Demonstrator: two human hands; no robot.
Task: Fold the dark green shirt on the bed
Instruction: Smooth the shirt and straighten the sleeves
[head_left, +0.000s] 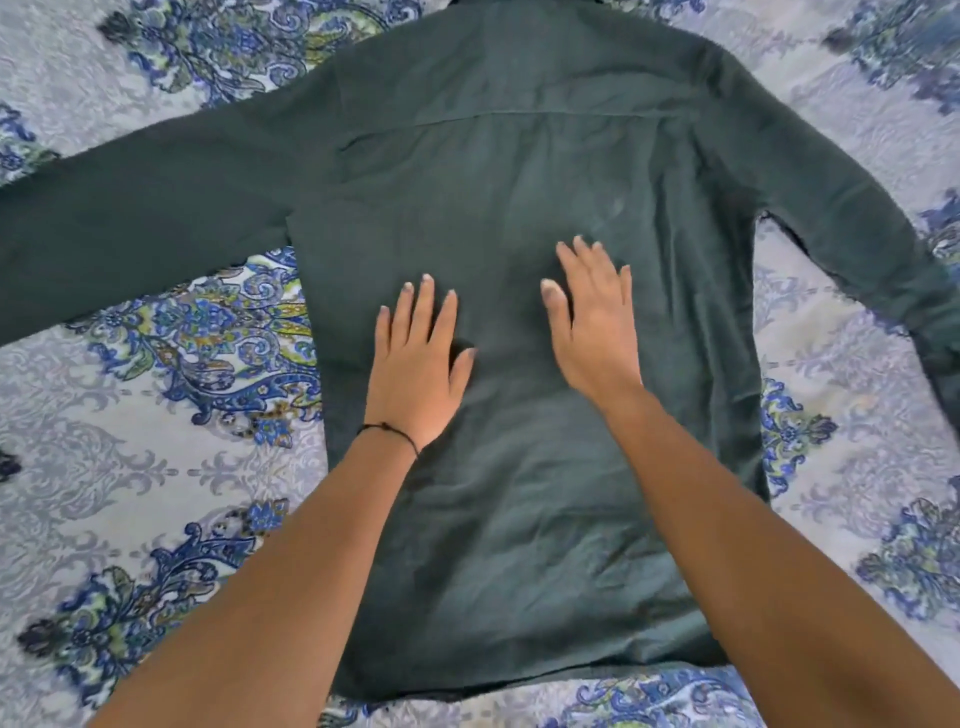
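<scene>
Well, the dark green long-sleeved woven shirt (493, 156) is lying back-up, sleeves spread, across the middle of the pale bedspread with blue paisley (156, 467), and the person is resting the left hand (415, 374) and the right hand (592, 327) flat on its back panel, fingers straight and fanned, pinching nothing. It is looking light, soft and floppy, likely creasing easily, so I am guessing a shoulder and the hem on one side are the places to be taking hold. That bedspread is giving a soft, yielding surface, and no more of the room is showing.
</scene>
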